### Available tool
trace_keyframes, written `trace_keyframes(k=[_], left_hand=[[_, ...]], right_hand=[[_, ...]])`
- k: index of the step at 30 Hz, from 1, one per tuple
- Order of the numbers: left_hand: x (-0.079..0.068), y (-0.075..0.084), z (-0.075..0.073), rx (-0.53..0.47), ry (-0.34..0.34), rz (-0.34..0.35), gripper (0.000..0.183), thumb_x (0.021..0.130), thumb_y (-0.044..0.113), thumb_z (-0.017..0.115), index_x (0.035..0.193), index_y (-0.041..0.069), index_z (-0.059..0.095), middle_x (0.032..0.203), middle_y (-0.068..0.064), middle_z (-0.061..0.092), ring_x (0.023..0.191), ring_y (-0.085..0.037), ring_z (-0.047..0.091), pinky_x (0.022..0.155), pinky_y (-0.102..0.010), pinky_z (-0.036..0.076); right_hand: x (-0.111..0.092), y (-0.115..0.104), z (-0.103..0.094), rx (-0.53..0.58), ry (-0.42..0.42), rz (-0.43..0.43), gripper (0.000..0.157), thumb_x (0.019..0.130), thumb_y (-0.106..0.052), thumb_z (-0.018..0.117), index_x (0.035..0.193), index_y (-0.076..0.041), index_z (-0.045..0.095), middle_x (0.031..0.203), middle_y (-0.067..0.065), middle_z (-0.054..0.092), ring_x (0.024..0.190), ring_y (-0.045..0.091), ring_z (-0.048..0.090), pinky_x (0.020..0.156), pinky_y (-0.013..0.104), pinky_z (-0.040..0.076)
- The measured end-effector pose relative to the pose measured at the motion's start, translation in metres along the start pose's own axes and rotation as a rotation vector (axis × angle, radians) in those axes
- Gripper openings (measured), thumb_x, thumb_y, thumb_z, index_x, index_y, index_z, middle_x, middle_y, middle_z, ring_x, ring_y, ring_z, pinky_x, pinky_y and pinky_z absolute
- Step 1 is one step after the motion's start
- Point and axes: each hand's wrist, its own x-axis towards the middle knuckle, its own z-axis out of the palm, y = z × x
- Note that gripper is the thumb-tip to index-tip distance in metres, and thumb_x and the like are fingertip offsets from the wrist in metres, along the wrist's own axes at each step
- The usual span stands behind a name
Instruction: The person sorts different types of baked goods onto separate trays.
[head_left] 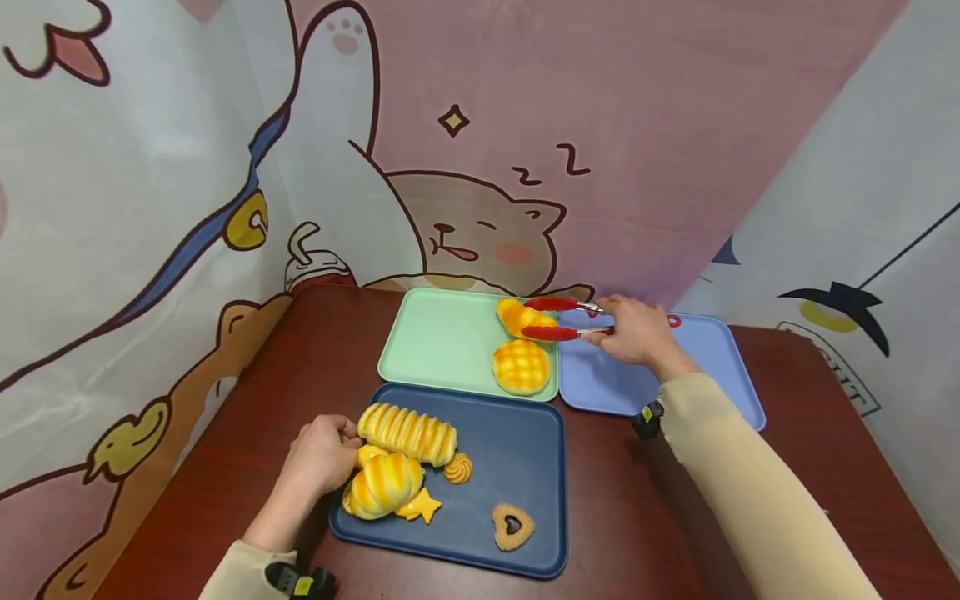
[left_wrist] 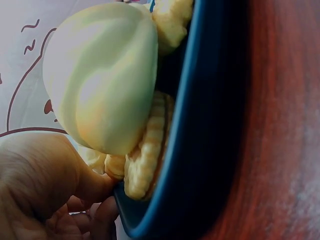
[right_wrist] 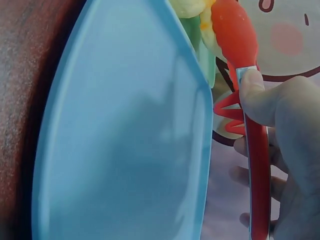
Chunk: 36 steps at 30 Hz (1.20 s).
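My right hand (head_left: 637, 333) grips red-tipped tongs (right_wrist: 257, 165), thumb on one arm. The tong heads lie on either side of a golden bread roll (head_left: 513, 317) in the green tray (head_left: 435, 342); whether they squeeze it I cannot tell. A round checkered bun (head_left: 521, 367) sits just in front of that roll. At the left side of the navy tray (head_left: 517, 442), my left hand (head_left: 318, 454) pinches the rim between thumb and fingers. Close by lie a long ridged loaf (head_left: 408, 433) and a striped bun (head_left: 386, 486), with a scalloped cookie (left_wrist: 142, 170) below the bun.
The blue tray (head_left: 607, 383) stands right of the green one, under my right hand. On the navy tray are also a swirl cookie (head_left: 458, 468), a star cookie (head_left: 422, 505) and a heart cookie (head_left: 513, 527). A cartoon-printed curtain (head_left: 637, 125) rises behind the brown table (head_left: 630, 517).
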Motion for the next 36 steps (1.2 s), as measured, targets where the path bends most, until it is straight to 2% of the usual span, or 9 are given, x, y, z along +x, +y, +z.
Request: trace_keyframes(k=[12, 16, 22, 28, 32, 34, 36], left_hand=[[0.001, 0.000, 0.002, 0.016, 0.018, 0.002, 0.003, 0.092, 0.011, 0.071, 0.090, 0.009, 0.071, 0.078, -0.005, 0.061, 0.071, -0.027, 0.057, 0.064, -0.041, 0.047], [0.001, 0.000, 0.002, 0.016, 0.019, -0.004, 0.004, 0.092, 0.011, 0.072, 0.089, 0.009, 0.071, 0.077, -0.004, 0.061, 0.071, -0.026, 0.057, 0.064, -0.041, 0.046], [0.000, 0.000, 0.003, 0.013, 0.019, -0.016, 0.004, 0.092, 0.012, 0.072, 0.090, 0.009, 0.071, 0.077, -0.005, 0.061, 0.071, -0.027, 0.057, 0.065, -0.041, 0.047], [-0.001, 0.001, 0.003, 0.020, 0.033, 0.001, 0.004, 0.092, 0.012, 0.072, 0.089, 0.009, 0.071, 0.078, -0.004, 0.062, 0.072, -0.027, 0.058, 0.067, -0.043, 0.047], [-0.001, 0.001, 0.002, 0.019, 0.029, 0.008, 0.004, 0.092, 0.012, 0.072, 0.091, 0.008, 0.072, 0.079, -0.005, 0.063, 0.073, -0.028, 0.058, 0.067, -0.044, 0.048], [-0.001, 0.000, 0.002, 0.017, 0.028, 0.012, 0.005, 0.092, 0.012, 0.072, 0.092, 0.008, 0.072, 0.079, -0.005, 0.063, 0.073, -0.027, 0.057, 0.066, -0.044, 0.048], [-0.001, -0.001, 0.002, 0.017, 0.029, 0.015, 0.005, 0.092, 0.012, 0.072, 0.092, 0.007, 0.072, 0.079, -0.005, 0.063, 0.072, -0.027, 0.057, 0.065, -0.044, 0.048]], right_hand=[[0.012, 0.000, 0.006, -0.041, -0.016, 0.003, 0.081, 0.093, -0.052, 0.075, 0.153, -0.003, 0.053, 0.147, 0.021, 0.056, 0.131, 0.042, 0.052, 0.100, 0.072, 0.029], [0.014, 0.003, 0.009, -0.019, -0.020, -0.002, 0.082, 0.093, -0.051, 0.075, 0.154, -0.002, 0.051, 0.148, 0.023, 0.054, 0.133, 0.042, 0.051, 0.099, 0.075, 0.027], [0.013, 0.009, 0.009, 0.028, -0.044, 0.005, 0.096, 0.092, -0.057, 0.075, 0.160, 0.001, 0.040, 0.157, 0.026, 0.044, 0.141, 0.045, 0.042, 0.102, 0.085, 0.017], [0.002, 0.008, 0.002, 0.064, -0.010, -0.014, 0.099, 0.091, -0.059, 0.075, 0.160, 0.002, 0.039, 0.157, 0.027, 0.043, 0.140, 0.046, 0.043, 0.104, 0.085, 0.017], [-0.010, 0.005, -0.004, 0.109, 0.043, -0.021, 0.097, 0.089, -0.059, 0.078, 0.158, 0.000, 0.044, 0.150, 0.022, 0.051, 0.120, 0.041, 0.058, 0.102, 0.073, 0.037], [-0.016, 0.003, -0.007, 0.124, 0.078, -0.027, 0.096, 0.089, -0.060, 0.078, 0.157, -0.001, 0.047, 0.143, 0.020, 0.055, 0.104, 0.035, 0.062, 0.092, 0.063, 0.047], [-0.023, 0.001, -0.008, 0.134, 0.116, -0.040, 0.094, 0.088, -0.061, 0.079, 0.156, -0.003, 0.050, 0.137, 0.018, 0.059, 0.090, 0.030, 0.061, 0.079, 0.054, 0.051]])
